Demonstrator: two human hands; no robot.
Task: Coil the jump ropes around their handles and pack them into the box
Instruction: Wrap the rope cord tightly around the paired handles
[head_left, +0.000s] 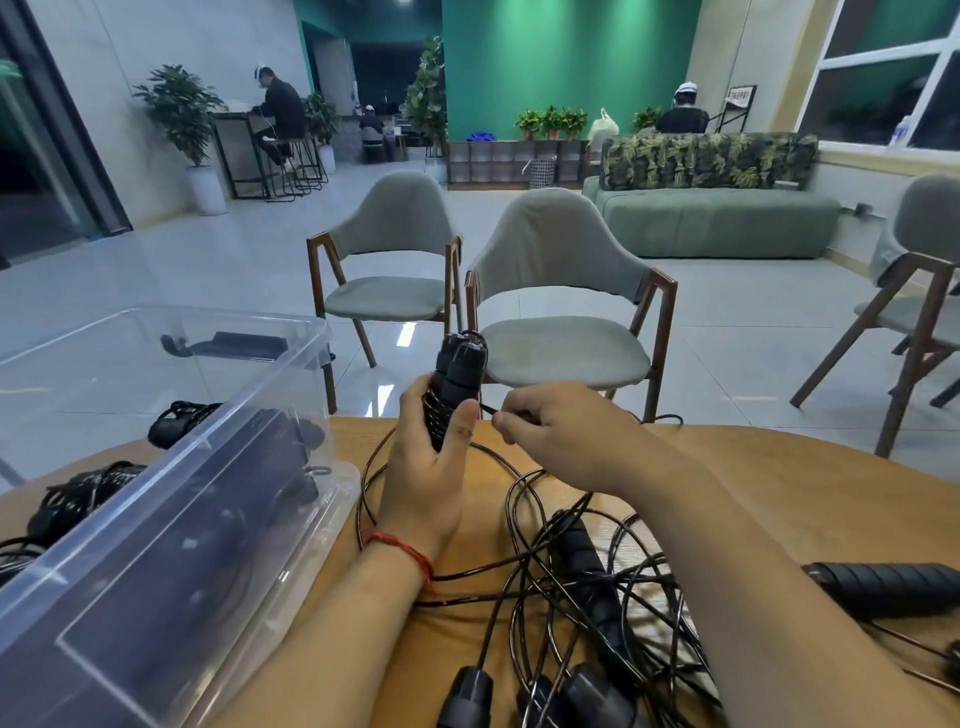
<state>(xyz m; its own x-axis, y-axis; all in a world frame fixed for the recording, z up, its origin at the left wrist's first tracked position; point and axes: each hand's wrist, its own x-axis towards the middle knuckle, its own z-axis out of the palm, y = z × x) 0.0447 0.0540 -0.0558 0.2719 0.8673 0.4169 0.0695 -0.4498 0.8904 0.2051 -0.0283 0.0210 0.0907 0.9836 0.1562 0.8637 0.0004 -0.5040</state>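
Here, the left hand (423, 467) grips a pair of black jump-rope handles (460, 369), held upright above the wooden table (779, 493), with cord wound round their lower part. The right hand (561, 431) pinches the black cord (485, 409) just beside them. Loose ropes (524, 561) lie tangled on the table beneath both forearms, with another handle (883, 590) off to the right. The clear plastic box (332, 499) sits at the left, dark rope bundles (280, 441) showing through its walls.
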